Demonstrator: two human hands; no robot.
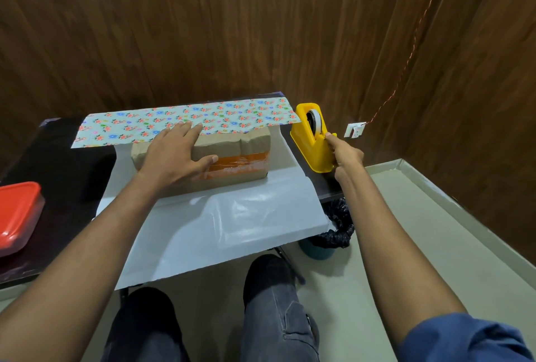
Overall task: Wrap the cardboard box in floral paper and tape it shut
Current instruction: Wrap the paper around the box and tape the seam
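Note:
A cardboard box (237,155) with an orange tape band lies on the white back side of the wrapping paper (220,225) on a dark table. The paper's far flap, floral side up (232,116), is folded over the box's top rear edge. My left hand (177,155) lies flat on the box top, fingers straight, with the fingertips on the floral flap. My right hand (343,155) reaches the yellow tape dispenser (311,135) to the right of the box and pinches at its front cutter end, where the tape end sits.
A red-lidded plastic container (17,216) sits at the table's left edge (58,158). A bin with a black bag (333,231) stands under the table's right corner. Wood-panelled walls close behind and to the right. My knees are below the table's near edge.

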